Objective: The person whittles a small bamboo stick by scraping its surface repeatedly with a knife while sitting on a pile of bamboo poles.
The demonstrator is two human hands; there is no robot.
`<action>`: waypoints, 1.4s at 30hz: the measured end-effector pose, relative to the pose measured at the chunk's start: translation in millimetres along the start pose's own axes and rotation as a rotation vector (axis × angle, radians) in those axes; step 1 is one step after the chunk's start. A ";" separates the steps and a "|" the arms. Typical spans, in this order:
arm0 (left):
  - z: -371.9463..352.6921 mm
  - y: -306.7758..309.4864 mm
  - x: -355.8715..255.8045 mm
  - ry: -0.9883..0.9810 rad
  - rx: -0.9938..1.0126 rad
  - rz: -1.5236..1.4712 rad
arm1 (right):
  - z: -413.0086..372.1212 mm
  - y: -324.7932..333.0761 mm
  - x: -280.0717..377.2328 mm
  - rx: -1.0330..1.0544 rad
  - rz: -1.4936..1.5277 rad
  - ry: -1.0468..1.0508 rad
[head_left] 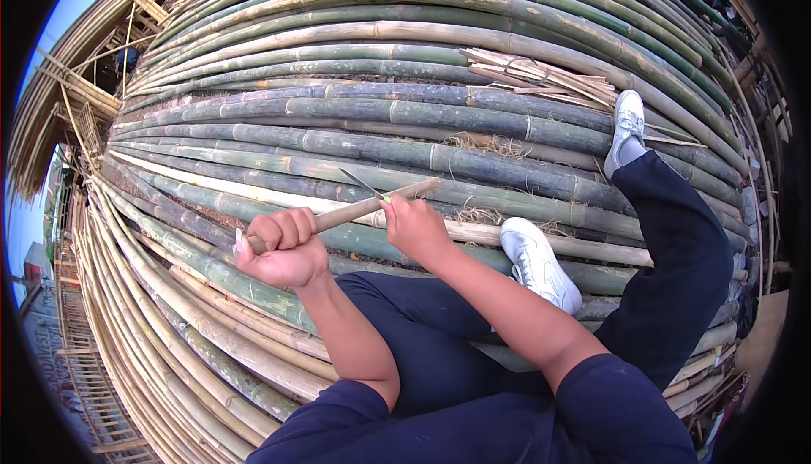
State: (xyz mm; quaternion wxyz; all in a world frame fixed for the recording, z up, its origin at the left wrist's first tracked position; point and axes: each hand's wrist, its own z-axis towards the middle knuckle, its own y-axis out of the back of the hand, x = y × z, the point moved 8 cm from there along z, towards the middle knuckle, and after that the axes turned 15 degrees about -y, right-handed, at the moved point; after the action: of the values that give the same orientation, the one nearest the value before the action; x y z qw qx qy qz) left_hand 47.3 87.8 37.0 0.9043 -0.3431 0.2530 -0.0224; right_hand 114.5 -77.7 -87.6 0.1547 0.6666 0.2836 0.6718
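My left hand point(289, 246) is wrapped round one end of a bamboo stick point(342, 215), which slants up to the right across the poles. In my right hand point(416, 229) is a knife point(361, 182), its thin dark blade pointing up and left and a bit of green handle showing at the fingers. The blade lies right at the stick, close to the fingers of my right hand. Beyond that hand the stick runs on to a frayed, light brown end. Most of the knife handle is hidden in my fist.
Long bamboo poles point(355, 139) lie side by side beneath me, with gaps between them. A bundle of split bamboo strips point(541, 75) rests beyond my white shoes point(537, 263). Curled shavings point(490, 145) are scattered over the poles. A bamboo structure point(110, 84) stands at the far left.
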 end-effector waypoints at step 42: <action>-10.1 -39.6 6.4 0.038 0.252 -0.056 | 36.4 -27.8 -146.4 0.236 -0.230 -0.371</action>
State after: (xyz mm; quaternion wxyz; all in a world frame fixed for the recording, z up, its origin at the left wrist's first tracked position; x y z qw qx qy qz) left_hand 53.4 50.1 52.8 0.9343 -0.2332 0.2555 -0.0856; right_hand 154.9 -135.2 -224.0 0.2008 0.7552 0.4008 0.4782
